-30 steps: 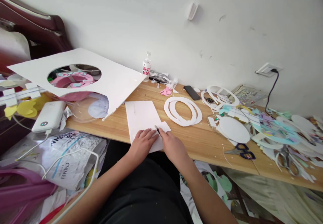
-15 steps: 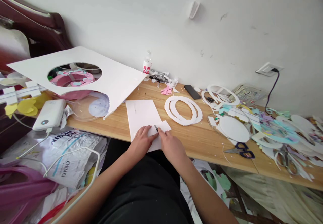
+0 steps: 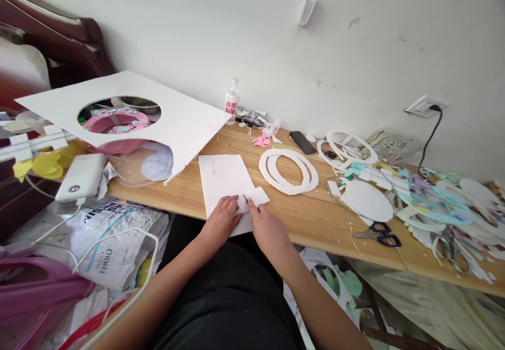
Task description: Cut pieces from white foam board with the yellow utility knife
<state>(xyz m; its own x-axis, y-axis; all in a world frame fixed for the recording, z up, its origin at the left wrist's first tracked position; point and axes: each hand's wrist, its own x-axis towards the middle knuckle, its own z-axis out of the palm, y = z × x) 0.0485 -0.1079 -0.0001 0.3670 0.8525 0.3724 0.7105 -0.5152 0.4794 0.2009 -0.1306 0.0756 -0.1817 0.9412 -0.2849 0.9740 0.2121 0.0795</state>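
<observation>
I see my left hand (image 3: 223,217) pressed flat on the white foam sheet (image 3: 225,179) at the worktop's (image 3: 307,218) near edge to steady it — my right hand (image 3: 268,230) grips a small knife (image 3: 245,199), tip on the sheet.

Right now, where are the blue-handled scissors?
In the head view, the blue-handled scissors lie on the wooden table, right of both hands, just below the white oval cutout.

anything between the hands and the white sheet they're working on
Nothing visible. The left hand lies flat on the white sheet, and the right hand holds a small knife with its tip on the same sheet.
</observation>
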